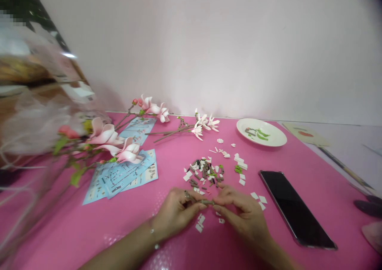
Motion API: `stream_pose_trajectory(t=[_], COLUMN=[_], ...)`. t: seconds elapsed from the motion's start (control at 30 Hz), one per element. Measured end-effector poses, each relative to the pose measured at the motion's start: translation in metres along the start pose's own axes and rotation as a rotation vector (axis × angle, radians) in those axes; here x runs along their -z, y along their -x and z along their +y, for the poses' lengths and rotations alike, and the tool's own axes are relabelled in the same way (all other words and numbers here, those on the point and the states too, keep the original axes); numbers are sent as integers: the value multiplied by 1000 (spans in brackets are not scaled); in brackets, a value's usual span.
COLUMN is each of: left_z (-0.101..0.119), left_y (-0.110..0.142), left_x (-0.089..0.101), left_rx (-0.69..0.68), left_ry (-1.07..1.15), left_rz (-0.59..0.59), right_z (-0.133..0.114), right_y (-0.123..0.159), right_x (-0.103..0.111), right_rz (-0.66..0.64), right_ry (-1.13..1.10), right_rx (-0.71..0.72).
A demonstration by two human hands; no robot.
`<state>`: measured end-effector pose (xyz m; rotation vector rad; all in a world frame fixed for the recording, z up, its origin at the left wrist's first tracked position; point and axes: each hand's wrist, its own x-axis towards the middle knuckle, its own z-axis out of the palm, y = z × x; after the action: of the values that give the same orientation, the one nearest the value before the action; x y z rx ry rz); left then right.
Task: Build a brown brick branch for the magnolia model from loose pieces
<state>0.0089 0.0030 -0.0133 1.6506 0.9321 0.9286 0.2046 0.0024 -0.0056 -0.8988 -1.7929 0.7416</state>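
Pinching brown brick piece [207,202] between left hand [176,212] and right hand [241,210], both grips closed; loose bricks [204,174] ahead, phone [295,208] right.

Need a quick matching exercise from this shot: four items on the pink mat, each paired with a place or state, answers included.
Items:
1. Black smartphone
2. Round white plate
3. Blue printed sheets
4. Heap of small brown, green and white bricks

Matches:
A. Holds green leaf pieces
B. Just beyond the left hand and right hand
C. Right of the right hand
D. Left of the left hand, under flower stems

Pairs: 1-C, 2-A, 3-D, 4-B
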Motion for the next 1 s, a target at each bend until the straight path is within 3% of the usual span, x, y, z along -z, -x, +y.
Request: stream_pose_trajectory(t=[0.27, 0.6, 0.77, 1.0], left_z=[2, 2, 2, 0], left_y=[0, -2, -2, -2], left_x=[0, 5, 8, 6], left_rx=[-36, -37, -58, -92], left_ry=[-40, -143, -222, -252], left_rz=[-4, 78, 63, 13], right_z=[-3, 4, 2, -7], right_y=[0, 2, 2, -6], right_x=[-1, 0, 2, 3], right_rz=[-22, 62, 77, -47], right_ry=[-31, 37, 89, 161], right_rx=[-16, -74, -116, -36])
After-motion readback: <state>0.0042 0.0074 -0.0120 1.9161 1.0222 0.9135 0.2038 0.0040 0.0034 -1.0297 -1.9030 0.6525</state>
